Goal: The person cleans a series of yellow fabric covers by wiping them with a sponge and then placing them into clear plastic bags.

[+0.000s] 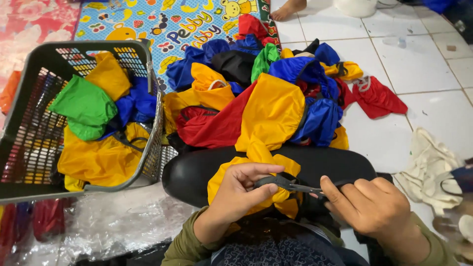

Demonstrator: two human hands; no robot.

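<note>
A: Why is the yellow fabric piece point(256, 172) bunched on the person's lap rather than spread flat?

B: It looks gathered so that only its black drawstring point(288, 184) has to be handled. The left hand point(241, 189) pinches the cord between thumb and fingers against the cloth, and the right hand point(372, 204) closes on the cord's far end, pulling it taut between them. The hands sit apart, joined only by that cord.

A: And the heap beyond the knees?

B: The pile of coloured cloth point(268, 93), in red, blue, yellow, green and black, lies on the tiled floor point(419, 64) within reach, its far edge overlapping the play mat point(167, 29). The grey basket point(22, 143) stands at the pile's left edge, holding green, yellow and blue pieces, probably so that pieces can be passed from one to the other.

A: What can't be made out?

B: Whether the cord carries a toggle or a knot; it is too small to tell. The basket's near corner and the cream cloth point(428, 170) by the right edge are cut off, and the things at the lower right corner are blurred. A bare foot point(288, 10) at the top edge belongs to someone else.
</note>
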